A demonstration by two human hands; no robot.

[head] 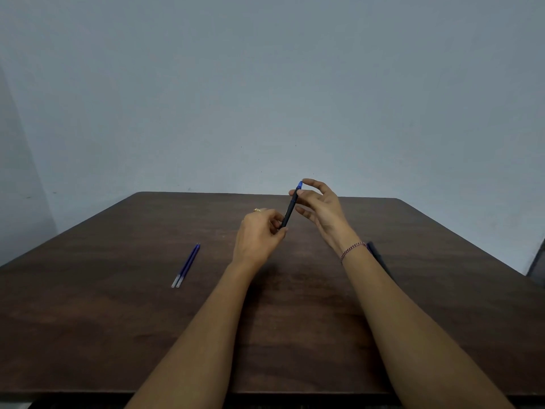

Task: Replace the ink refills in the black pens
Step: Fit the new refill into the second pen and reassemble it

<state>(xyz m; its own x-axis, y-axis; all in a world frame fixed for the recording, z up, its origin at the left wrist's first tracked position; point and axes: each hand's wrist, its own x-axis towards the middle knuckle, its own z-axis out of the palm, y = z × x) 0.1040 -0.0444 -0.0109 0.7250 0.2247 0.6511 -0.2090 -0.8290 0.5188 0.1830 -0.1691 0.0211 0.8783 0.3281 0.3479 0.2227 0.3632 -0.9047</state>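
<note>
**Black pen held in both hands above the counter**

The black pen [290,209] is off the counter [118,320], near the middle of the view, tilted so its blue end points to about one o'clock; the left hand [258,236] grips its lower end, fingers curled round the barrel, with a ring [256,210] on one finger; the right hand [321,208] meets the upper end, thumb and forefinger pinching at the blue tip while the other fingers are loosely spread; a beaded bracelet [353,250] circles that wrist. Two blue refills [185,265] lie side by side, touching, on the counter at about eight o'clock from the left hand and well apart from it, their points aimed toward one o'clock; a second dark pen [380,258] lies at about four o'clock from the right hand, mostly hidden behind the forearm. A plain grey wall [265,84] rises behind the counter's far edge.
</note>
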